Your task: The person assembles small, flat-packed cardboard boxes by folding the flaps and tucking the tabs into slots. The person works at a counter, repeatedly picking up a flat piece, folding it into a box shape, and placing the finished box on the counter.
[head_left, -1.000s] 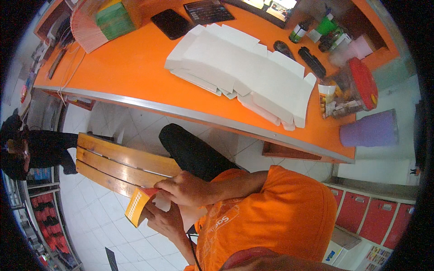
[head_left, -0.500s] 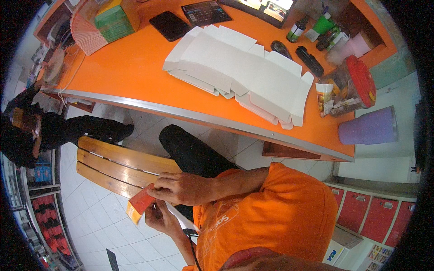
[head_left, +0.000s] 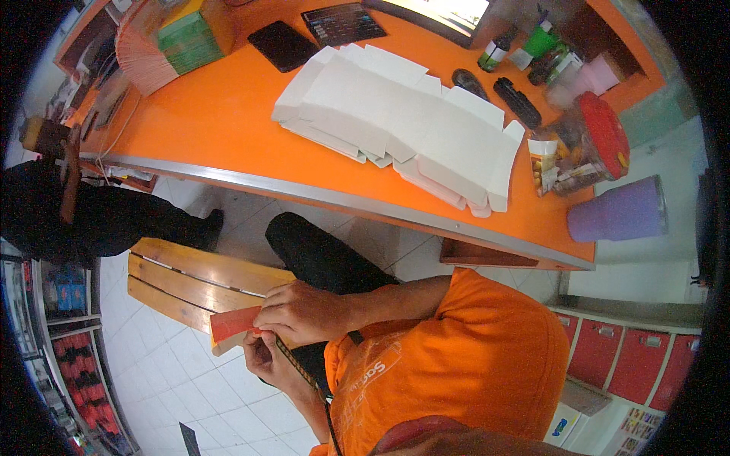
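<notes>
A small orange-red carton [head_left: 234, 324] with a pale lower edge is held in front of me, above the end of a slatted wooden bench. My right hand [head_left: 303, 311] is closed over its near end, knuckles up. Just below, my left hand [head_left: 270, 360] pinches at the carton's lower near corner, fingertips bunched together. A dark patterned cord [head_left: 295, 360] runs from beside my hands down along my orange shirt. The carton's underside and parts of my fingertips are hidden.
White unfolded carton blanks [head_left: 403, 121] lie stacked on the orange desk [head_left: 198, 114]. A tablet [head_left: 281, 45], a clear red-lidded jar [head_left: 589, 144] and a purple tumbler [head_left: 617, 210] sit around them. The wooden bench [head_left: 175, 273] stands beside me. A person in black [head_left: 114, 216] is at the left.
The carton has turned in my hands, so its yellow-and-white end no longer shows. My right hand has shifted slightly upward. The person at the left has moved their arm up toward the desk.
</notes>
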A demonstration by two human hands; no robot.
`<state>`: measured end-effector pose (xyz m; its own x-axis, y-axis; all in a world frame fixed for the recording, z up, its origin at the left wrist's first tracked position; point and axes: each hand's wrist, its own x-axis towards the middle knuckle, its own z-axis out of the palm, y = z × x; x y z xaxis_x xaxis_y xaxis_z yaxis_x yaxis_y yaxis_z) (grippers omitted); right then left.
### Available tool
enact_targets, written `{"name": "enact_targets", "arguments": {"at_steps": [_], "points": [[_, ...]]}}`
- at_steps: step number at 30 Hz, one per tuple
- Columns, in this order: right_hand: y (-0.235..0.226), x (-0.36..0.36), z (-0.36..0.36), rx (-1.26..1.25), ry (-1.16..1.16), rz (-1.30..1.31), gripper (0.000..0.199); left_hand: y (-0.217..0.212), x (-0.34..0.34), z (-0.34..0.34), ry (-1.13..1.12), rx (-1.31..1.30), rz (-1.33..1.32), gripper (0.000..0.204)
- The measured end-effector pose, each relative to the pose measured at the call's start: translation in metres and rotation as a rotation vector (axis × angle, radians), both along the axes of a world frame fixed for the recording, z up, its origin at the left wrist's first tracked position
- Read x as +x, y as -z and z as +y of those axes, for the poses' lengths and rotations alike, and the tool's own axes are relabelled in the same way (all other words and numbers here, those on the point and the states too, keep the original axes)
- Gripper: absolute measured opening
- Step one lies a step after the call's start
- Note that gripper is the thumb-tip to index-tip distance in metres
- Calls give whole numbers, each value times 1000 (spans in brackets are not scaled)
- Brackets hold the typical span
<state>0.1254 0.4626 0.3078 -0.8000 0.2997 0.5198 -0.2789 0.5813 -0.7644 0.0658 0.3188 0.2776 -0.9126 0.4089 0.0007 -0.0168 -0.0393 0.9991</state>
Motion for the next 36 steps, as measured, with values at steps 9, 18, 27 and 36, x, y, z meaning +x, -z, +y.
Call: {"name": "enact_targets", "arguments": {"at_steps": [9, 18, 27, 36], "points": [[0, 4, 3, -268, -88, 4, 9, -6, -3, -1, 26, 97, -184, 23], [-12, 1, 10, -208, 8, -122, 31, 9, -12, -11, -5, 226, -259, 49], [48, -16, 1, -887, -373, -135, 50, 2, -21, 0, 138, -341, 144, 50], [75, 26, 1, -518, -167, -319, 76, -34, 11, 12, 664, -503, 649, 96]]}}
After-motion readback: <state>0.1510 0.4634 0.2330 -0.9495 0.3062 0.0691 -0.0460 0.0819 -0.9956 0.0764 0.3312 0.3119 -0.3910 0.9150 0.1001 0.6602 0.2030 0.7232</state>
